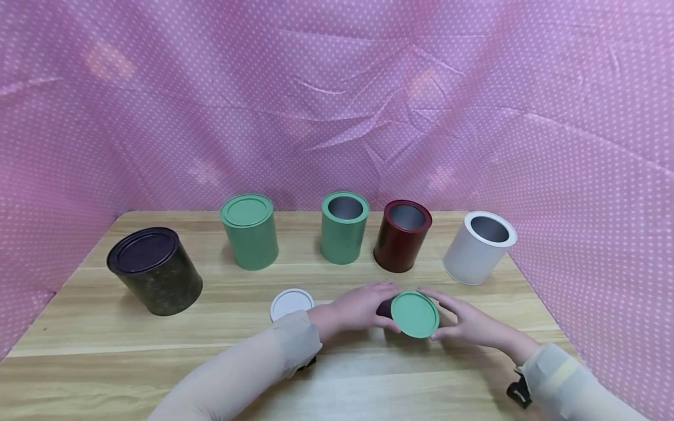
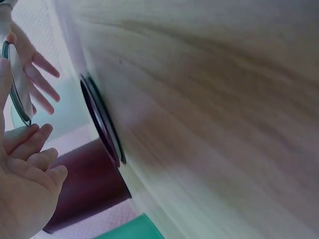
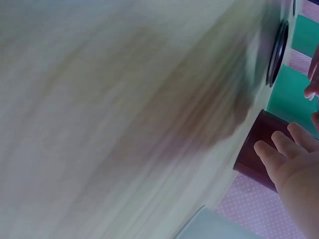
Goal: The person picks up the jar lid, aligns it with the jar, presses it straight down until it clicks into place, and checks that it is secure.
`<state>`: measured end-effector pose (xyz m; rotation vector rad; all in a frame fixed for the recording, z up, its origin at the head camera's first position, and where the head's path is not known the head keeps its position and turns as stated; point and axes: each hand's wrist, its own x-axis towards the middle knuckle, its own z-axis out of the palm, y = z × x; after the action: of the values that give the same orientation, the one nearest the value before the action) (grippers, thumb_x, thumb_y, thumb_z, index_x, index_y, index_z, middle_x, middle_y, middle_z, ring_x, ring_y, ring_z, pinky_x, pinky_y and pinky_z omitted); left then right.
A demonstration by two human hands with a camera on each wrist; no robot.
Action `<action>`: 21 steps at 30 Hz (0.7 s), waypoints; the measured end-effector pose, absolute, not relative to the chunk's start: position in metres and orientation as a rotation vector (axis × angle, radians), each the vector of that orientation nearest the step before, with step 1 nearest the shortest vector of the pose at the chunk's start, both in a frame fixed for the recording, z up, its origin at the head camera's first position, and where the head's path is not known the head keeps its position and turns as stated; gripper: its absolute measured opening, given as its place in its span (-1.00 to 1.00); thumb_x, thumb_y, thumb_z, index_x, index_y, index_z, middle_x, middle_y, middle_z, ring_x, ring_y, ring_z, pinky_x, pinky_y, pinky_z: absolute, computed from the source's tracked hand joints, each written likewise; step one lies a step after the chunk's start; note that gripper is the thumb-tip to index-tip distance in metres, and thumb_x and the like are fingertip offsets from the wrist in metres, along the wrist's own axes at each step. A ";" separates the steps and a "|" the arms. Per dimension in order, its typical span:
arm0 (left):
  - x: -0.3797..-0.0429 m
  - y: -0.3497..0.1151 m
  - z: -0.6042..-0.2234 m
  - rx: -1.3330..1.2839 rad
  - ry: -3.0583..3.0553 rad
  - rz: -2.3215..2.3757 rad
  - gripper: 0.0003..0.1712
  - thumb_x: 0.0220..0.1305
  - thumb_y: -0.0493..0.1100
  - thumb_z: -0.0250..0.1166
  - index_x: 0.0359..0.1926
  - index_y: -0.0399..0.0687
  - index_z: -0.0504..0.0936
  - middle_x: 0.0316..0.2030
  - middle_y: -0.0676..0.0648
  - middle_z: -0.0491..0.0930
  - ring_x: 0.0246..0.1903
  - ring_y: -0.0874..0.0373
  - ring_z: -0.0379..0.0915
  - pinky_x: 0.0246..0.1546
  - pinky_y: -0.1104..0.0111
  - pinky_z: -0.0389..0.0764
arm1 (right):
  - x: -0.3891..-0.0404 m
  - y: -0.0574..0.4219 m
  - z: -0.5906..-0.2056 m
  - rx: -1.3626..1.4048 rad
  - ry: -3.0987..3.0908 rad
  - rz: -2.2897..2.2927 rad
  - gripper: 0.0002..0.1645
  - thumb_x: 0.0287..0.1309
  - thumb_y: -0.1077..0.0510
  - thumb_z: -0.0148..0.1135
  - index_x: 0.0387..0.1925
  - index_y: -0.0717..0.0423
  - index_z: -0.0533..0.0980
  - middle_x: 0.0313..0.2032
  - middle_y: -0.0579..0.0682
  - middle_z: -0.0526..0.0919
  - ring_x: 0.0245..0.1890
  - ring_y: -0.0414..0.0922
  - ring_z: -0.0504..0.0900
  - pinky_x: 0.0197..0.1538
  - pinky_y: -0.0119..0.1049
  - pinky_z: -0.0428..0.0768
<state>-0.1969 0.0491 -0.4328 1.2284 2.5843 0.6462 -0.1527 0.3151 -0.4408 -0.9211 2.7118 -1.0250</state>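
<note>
Between my two hands a green lid (image 1: pixel 415 314) is held up above the table, its pale underside showing in the left wrist view. My left hand (image 1: pixel 363 307) grips the lid's left edge, thumb near and fingers far. At the right edge, my right hand (image 1: pixel 471 321) holds the rim between thumb and fingers. Below, a dark red lid (image 2: pixel 102 119) lies on the table, mostly hidden by the left hand in the head view. A white lid (image 1: pixel 292 303) lies beside the left wrist. In the right wrist view the green lid is out of sight.
Along the back stand a lidded green can (image 1: pixel 253 242), an uncovered green can (image 1: pixel 343 238), an uncovered dark red can (image 1: pixel 401 245) and an uncovered white can (image 1: pixel 474 257). A lidded black can (image 1: pixel 163 283) is at the left. Pink dotted cloth (image 1: pixel 337 105) hangs behind the wooden table (image 1: pixel 226 333).
</note>
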 end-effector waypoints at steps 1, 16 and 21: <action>-0.197 0.047 -0.432 1.224 2.588 0.658 -0.12 0.12 0.26 0.35 0.39 0.04 0.33 0.40 -0.06 0.29 0.45 0.06 0.08 0.40 0.20 0.25 | -0.154 0.314 -0.440 -0.922 2.717 -1.030 0.00 -0.02 -0.04 0.45 0.38 0.22 0.23 0.30 0.22 0.40 0.31 -0.40 0.27 0.21 0.16 0.44; -0.208 0.012 -0.416 1.127 2.631 0.933 -0.08 0.07 0.18 0.41 0.41 0.02 0.30 0.44 -0.06 0.21 0.47 0.00 0.00 0.41 0.10 0.22 | -0.174 0.284 -0.416 -0.892 2.660 -1.165 -0.04 0.07 0.08 0.41 0.45 0.08 0.18 0.41 0.11 0.28 0.36 -0.42 0.20 0.36 0.03 0.31; -0.213 -0.002 -0.409 1.003 2.589 1.099 -0.08 0.06 0.13 0.44 0.41 0.02 0.31 0.46 -0.10 0.13 0.47 -0.12 -0.02 0.41 0.00 0.18 | -0.187 0.272 -0.406 -0.918 2.569 -1.217 -0.05 0.11 0.12 0.37 0.46 0.09 0.12 0.42 0.07 0.26 0.43 -0.01 0.19 0.39 0.15 0.20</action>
<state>-0.2126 -0.0019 -0.4090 1.0034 2.5891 1.0994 -0.1874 0.2717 -0.4061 -0.9182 2.5688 -1.2166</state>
